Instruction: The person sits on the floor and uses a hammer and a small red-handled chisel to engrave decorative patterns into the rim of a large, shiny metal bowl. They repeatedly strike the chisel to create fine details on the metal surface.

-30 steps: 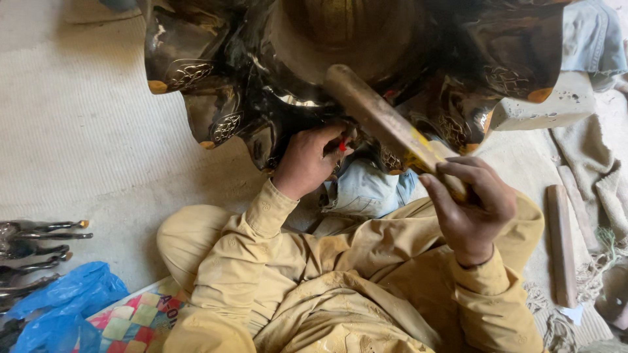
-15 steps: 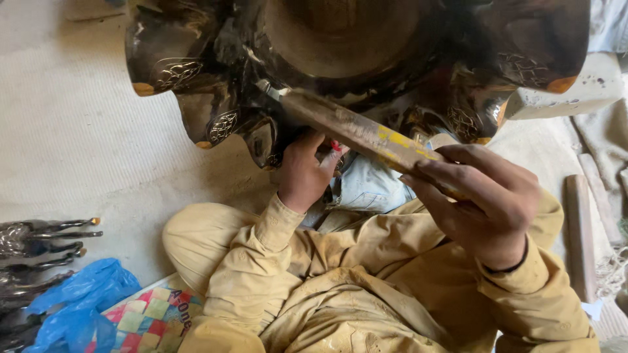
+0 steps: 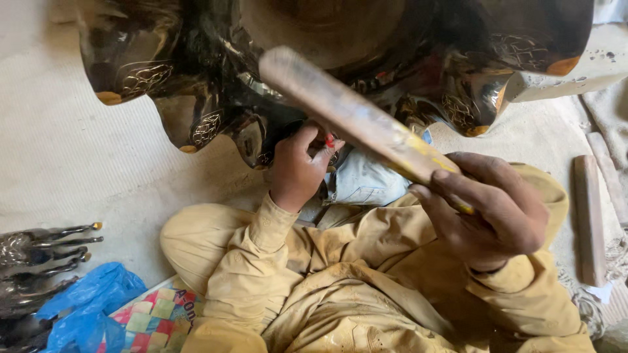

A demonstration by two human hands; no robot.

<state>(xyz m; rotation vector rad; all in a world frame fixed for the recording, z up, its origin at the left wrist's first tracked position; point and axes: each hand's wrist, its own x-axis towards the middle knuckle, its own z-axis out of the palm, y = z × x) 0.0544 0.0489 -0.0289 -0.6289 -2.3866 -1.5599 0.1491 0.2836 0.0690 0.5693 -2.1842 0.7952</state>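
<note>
A large dark, shiny metal piece [image 3: 196, 72] with scalloped edges and engraved leaf patterns fills the top of the view. My left hand [image 3: 297, 167] is closed around a small red-handled tool [image 3: 329, 140] pressed against the piece's lower edge. My right hand [image 3: 490, 209] grips one end of a long wooden stick [image 3: 347, 111] with yellow marks, raised at a slant above the left hand, its far end blurred. I sit cross-legged in tan clothes [image 3: 314, 287].
A wooden bar [image 3: 589, 216] lies on the floor at the right. Dark metal tools [image 3: 39, 255], a blue plastic bag [image 3: 85, 307] and a patchwork cloth [image 3: 157, 317] sit at the lower left. Pale blue fabric [image 3: 366, 180] lies under the metal piece.
The wooden stick in my right hand has swung up and leftward, now lifted over the left hand. The left hand stays on the metal piece's edge.
</note>
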